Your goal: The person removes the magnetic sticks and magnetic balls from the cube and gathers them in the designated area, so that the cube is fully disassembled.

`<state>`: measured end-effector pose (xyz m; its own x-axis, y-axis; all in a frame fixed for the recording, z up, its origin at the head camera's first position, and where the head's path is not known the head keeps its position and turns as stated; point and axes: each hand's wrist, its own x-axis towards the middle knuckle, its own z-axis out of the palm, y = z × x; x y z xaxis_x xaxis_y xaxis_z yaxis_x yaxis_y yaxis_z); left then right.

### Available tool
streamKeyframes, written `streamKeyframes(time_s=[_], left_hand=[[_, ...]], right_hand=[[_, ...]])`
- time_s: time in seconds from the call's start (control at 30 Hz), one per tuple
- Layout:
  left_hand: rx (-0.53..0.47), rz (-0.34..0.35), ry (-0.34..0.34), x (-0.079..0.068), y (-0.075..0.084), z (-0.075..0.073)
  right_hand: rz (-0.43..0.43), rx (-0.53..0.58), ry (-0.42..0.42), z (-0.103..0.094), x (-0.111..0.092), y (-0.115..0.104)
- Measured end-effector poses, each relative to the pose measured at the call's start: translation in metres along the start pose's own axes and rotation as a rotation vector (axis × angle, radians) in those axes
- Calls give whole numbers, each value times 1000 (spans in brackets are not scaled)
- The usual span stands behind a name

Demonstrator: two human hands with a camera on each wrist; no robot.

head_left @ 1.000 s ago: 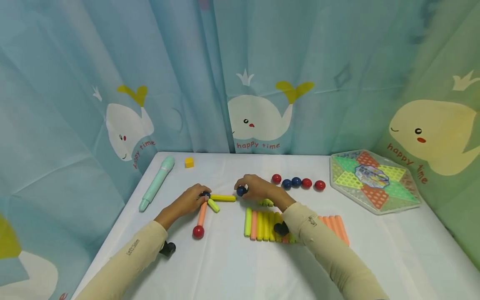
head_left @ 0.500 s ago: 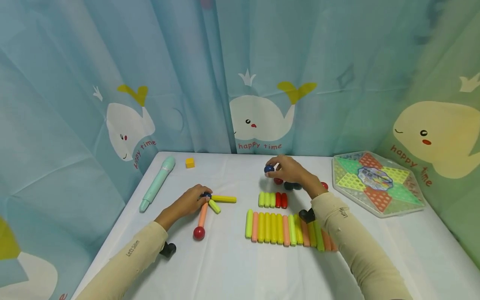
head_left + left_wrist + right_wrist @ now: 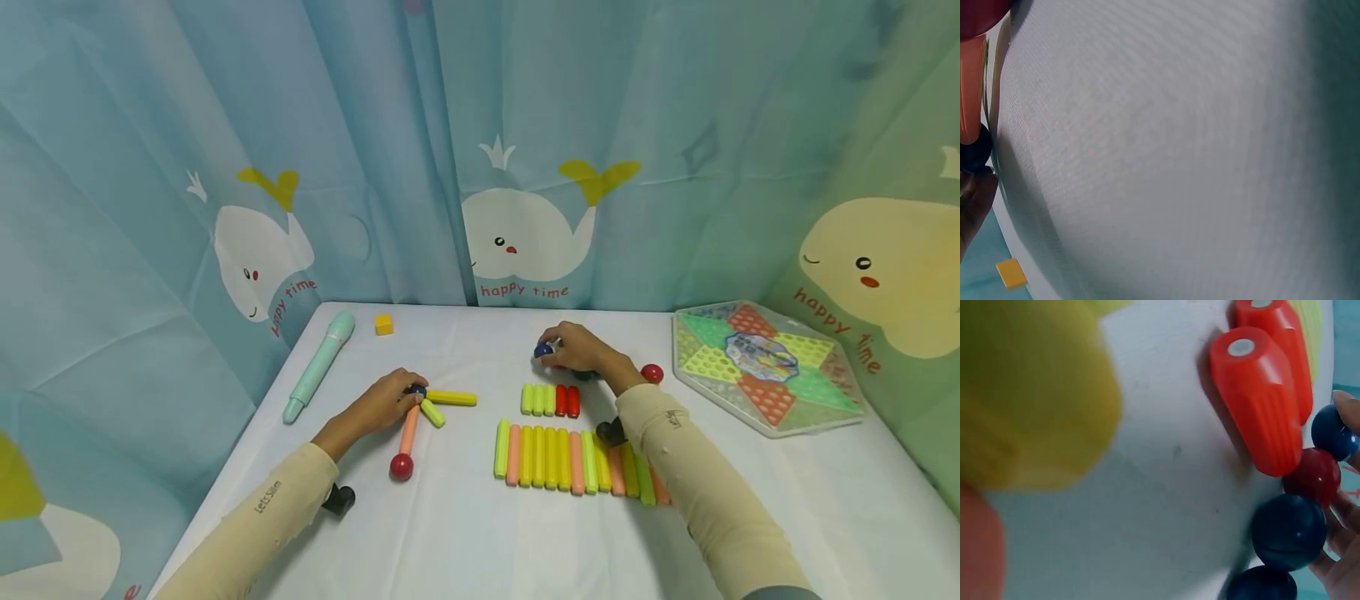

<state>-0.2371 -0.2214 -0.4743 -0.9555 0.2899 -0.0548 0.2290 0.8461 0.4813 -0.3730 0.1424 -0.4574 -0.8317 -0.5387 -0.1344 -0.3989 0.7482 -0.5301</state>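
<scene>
My left hand (image 3: 378,404) pinches a dark blue ball (image 3: 416,390) on the table at left. From this ball spread an orange magnetic stick (image 3: 408,429), a yellow stick (image 3: 453,398) and a short lime stick (image 3: 432,413). A red ball (image 3: 401,467) sits at the orange stick's near end. Farther back, my right hand (image 3: 577,348) pinches another blue ball (image 3: 543,350) between thumb and finger. The right wrist view shows that ball at the end of a row, close by a red ball (image 3: 1313,477) and a blue one (image 3: 1290,531). The hand partly hides this row in the head view.
Short lime and red sticks (image 3: 562,400) lie in front of the right hand, with a row of long sticks (image 3: 551,457) nearer. Another red ball (image 3: 652,373) and a hexagonal Chinese checkers board (image 3: 768,367) are at right. A mint-green wand (image 3: 318,367) and yellow cube (image 3: 383,324) lie back left.
My right hand has carried its blue ball rightward, away from the yellow stick, to the left end of the ball row, then slightly down. The left hand has stayed in place.
</scene>
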Motion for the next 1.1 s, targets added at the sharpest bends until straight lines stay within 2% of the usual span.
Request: streamKeyframes(time_s=[0.43, 0.6, 0.87, 1.1], left_hand=[[4, -5, -12, 0, 3, -1], [7, -7, -16, 1, 0, 0], [1, 40, -18, 0, -3, -3], [-12, 59, -11, -1, -2, -6]], right_hand=[[-3, -18, -51, 0, 0, -1], [-40, -34, -65, 1, 1, 0], [-16, -45, -89, -1, -4, 1], [-19, -39, -72, 0, -8, 0]])
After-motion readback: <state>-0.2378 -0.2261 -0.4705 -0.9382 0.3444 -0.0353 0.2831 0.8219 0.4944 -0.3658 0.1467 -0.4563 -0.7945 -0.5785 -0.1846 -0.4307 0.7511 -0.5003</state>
